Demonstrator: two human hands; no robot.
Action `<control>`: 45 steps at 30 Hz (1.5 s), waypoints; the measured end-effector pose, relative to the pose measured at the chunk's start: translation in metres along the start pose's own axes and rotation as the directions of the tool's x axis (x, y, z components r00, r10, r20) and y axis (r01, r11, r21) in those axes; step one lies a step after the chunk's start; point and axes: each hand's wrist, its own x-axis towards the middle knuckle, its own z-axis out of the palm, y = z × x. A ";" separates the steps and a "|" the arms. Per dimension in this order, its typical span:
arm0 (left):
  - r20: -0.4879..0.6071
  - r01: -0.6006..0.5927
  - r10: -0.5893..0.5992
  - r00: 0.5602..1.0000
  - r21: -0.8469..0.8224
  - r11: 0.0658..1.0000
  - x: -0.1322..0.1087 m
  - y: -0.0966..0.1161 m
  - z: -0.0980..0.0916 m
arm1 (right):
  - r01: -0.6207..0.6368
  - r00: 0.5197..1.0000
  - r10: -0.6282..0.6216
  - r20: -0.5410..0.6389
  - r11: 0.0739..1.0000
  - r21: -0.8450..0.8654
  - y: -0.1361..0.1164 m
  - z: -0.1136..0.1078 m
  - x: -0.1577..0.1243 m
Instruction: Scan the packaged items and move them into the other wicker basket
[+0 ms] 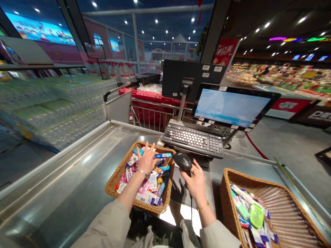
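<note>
My left hand [147, 162], palm down over the left wicker basket [113, 177], has several fingers spread. Its thumb side grips the end of a slim blue packet [162, 155] with a barcode on it. Small packaged goods in pink, white, purple and blue fill this basket, among them a white box [152, 182]. My right hand [196, 181] is wrapped round the handle of a black barcode scanner [182, 161], whose head points left at the packet. The scanner's cable hangs down below my hand.
At right stands a second wicker basket [292, 210] with several packs and a green item [257, 215]. Beyond the metal counter [85, 172] are a keyboard [193, 138], a lit monitor [230, 106] and a cart [117, 105]. Stacked bottles [59, 106] stand at left.
</note>
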 end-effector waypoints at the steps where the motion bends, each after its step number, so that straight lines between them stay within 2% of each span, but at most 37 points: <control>1: -0.011 0.007 -0.007 1.000 -0.008 1.000 0.001 0.002 -0.002 | 0.006 1.000 -0.006 0.001 1.000 0.009 -0.001 0.000 0.001; 7: -0.100 0.003 -0.006 0.995 -0.035 0.999 0.013 0.016 -0.009 | 0.035 0.999 -0.035 -0.033 0.999 0.014 -0.002 -0.004 0.003; 14: -0.182 -0.047 0.039 0.982 -0.042 0.998 0.026 0.036 -0.004 | 0.028 0.996 -0.033 -0.088 0.998 -0.060 -0.007 -0.021 -0.003; 21: -0.192 -0.124 0.110 0.975 -0.062 0.990 0.036 0.051 0.006 | 0.027 0.992 -0.047 -0.121 0.986 -0.163 -0.007 -0.042 -0.006; 32: -0.179 -0.205 0.184 0.967 -0.111 0.972 0.049 0.086 0.014 | 0.008 0.983 -0.053 -0.176 0.969 -0.247 -0.001 -0.064 -0.014; 45: -0.171 -0.237 0.214 0.962 -0.126 0.963 0.055 0.101 0.021 | 0.019 0.977 -0.067 -0.202 0.973 -0.231 0.006 -0.075 -0.017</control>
